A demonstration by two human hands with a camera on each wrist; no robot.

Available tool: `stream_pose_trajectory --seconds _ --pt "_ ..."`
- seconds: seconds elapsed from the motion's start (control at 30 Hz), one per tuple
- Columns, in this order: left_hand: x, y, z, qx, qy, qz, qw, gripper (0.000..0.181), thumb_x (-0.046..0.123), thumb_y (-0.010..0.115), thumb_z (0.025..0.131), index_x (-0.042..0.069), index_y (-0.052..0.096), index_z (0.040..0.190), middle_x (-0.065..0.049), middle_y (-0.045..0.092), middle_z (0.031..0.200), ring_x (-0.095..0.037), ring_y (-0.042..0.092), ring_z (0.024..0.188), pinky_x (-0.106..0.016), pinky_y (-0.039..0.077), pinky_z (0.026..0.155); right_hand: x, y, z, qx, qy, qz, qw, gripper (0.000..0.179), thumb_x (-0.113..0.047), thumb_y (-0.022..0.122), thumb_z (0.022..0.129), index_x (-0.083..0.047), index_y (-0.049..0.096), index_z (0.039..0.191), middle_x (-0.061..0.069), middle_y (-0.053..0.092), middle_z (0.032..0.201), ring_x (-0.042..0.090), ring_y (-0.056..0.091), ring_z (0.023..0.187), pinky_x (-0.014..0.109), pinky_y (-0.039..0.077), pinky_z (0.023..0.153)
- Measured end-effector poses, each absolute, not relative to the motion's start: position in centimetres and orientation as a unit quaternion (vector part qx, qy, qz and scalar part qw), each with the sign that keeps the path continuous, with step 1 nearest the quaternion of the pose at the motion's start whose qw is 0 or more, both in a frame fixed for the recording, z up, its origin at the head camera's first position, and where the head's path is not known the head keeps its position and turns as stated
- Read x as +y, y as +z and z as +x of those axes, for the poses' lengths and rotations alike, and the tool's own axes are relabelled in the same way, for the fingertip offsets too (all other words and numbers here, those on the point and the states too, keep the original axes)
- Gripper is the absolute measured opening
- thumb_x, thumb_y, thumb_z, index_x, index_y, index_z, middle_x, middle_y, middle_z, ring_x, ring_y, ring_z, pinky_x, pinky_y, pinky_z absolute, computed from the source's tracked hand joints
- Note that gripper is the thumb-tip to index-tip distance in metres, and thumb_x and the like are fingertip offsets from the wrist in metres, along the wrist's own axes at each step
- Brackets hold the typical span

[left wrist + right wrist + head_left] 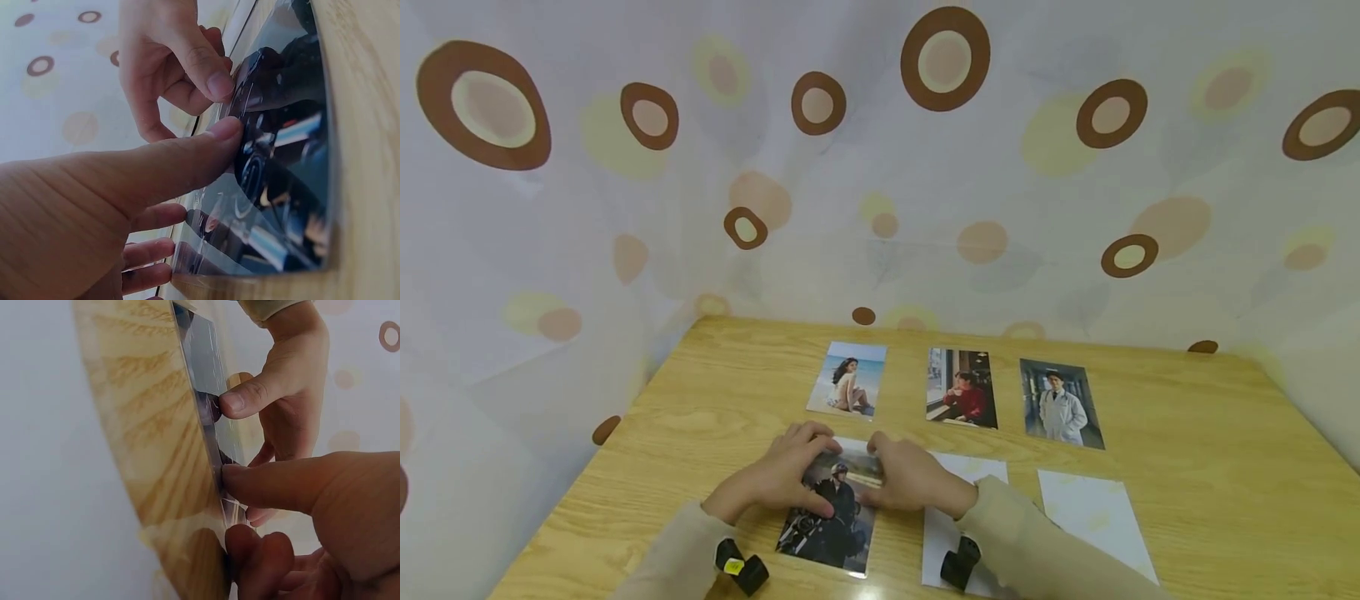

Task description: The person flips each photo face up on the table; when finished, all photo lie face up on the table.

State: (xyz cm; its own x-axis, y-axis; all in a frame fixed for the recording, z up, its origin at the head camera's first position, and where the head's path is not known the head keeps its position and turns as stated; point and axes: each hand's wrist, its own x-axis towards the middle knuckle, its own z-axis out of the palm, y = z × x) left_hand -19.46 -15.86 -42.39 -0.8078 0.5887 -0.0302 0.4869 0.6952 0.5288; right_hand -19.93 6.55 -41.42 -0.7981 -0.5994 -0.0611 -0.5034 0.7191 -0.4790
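Observation:
A photo print of a helmeted person on a motorcycle (837,533) lies on the wooden table in front of me. My left hand (782,473) spreads over its left side, the thumb on the picture and the other fingers near the far left edge. Across from it, my right hand (913,479) touches the right side and far right corner with thumb and forefinger. In the left wrist view, the left thumb (206,147) presses on the glossy face. The right wrist view has the right thumb (262,481) at the print's edge.
Behind the hands lie a beach photo (847,379), a red-sweater photo (961,387) and a white-coat photo (1062,404). White sheets with pale spots, one partly under my right sleeve (1022,533) and another sheet (1097,521) farther right, lie nearby. A patterned cloth (880,167) hangs behind the table.

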Motion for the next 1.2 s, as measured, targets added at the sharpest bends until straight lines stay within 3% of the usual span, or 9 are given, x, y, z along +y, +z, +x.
stream_pose_trajectory --seconds 0.23,0.47,0.83,1.03,1.2 --pt "-15.5 -42.4 -19.2 0.913 0.27 0.29 0.101 0.061 0.035 0.081 0.076 0.007 0.054 0.123 -0.017 0.036 0.136 -0.035 0.032 0.125 -0.058 0.029 0.1 7.1 -41.5 -19.9 0.905 -0.249 -0.321 0.123 0.049 -0.022 0.075 0.081 -0.001 0.052 0.118 0.003 0.059 0.077 0.008 0.045 0.057 0.023 0.037 0.052" --pt "-14.7 -42.6 -19.0 0.9 0.32 0.284 0.08 0.045 0.032 0.07 0.087 0.009 0.055 0.123 -0.016 0.036 0.139 -0.034 0.031 0.128 -0.06 0.03 0.1 9.6 -40.6 -20.0 0.871 -0.296 -0.353 0.174 0.051 -0.02 0.071 0.087 0.0 0.049 0.128 -0.005 0.058 0.069 0.002 0.051 0.056 0.02 0.043 0.054" --pt "-13.6 -42.3 -18.8 0.872 0.351 0.334 0.066 0.033 0.025 0.065 0.092 0.007 0.057 0.119 -0.016 0.043 0.131 -0.034 0.036 0.121 -0.057 0.031 0.095 15.3 -38.8 -19.7 0.87 -0.28 -0.383 0.135 0.041 -0.022 0.067 0.09 0.001 0.054 0.121 -0.006 0.06 0.076 0.0 0.05 0.061 0.021 0.044 0.059" --pt "-12.9 -42.1 -18.6 0.865 0.35 0.35 0.086 0.037 0.025 0.069 0.09 0.008 0.056 0.12 -0.013 0.045 0.131 -0.03 0.037 0.119 -0.053 0.034 0.094 18.5 -38.7 -19.0 0.88 -0.295 -0.346 0.138 0.043 -0.023 0.068 0.089 0.0 0.054 0.122 -0.007 0.059 0.079 0.0 0.05 0.061 0.021 0.045 0.059" --pt "-12.1 -42.2 -18.6 0.856 0.351 0.368 0.095 0.037 0.022 0.068 0.09 0.006 0.054 0.12 -0.014 0.047 0.132 -0.03 0.041 0.12 -0.051 0.037 0.096 20.1 -38.7 -18.3 0.884 -0.302 -0.328 0.14 0.047 -0.024 0.072 0.086 0.0 0.054 0.122 0.002 0.059 0.09 0.004 0.048 0.065 0.023 0.045 0.061"
